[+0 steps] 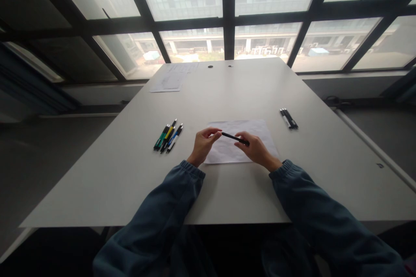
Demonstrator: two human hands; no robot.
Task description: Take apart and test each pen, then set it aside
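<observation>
A dark pen (231,136) is held between both hands above a white sheet of paper (224,153). My left hand (204,143) pinches its left end with thumb and fingertips. At the other end, my right hand (255,148) has its fingers closed around the pen. The pen slants slightly, its right end nearer to me. Left of the paper lies a loose group of several pens (167,136) with green, yellow, blue, white and black parts. A smaller group of black and white pens (289,118) lies to the right of the paper.
All of this is on a large white table (136,173), whose front edge is close to my body. Printed sheets (169,81) lie at its far left, and round holes (210,66) show near the far edge. Large windows with dark frames (229,13) stand behind it.
</observation>
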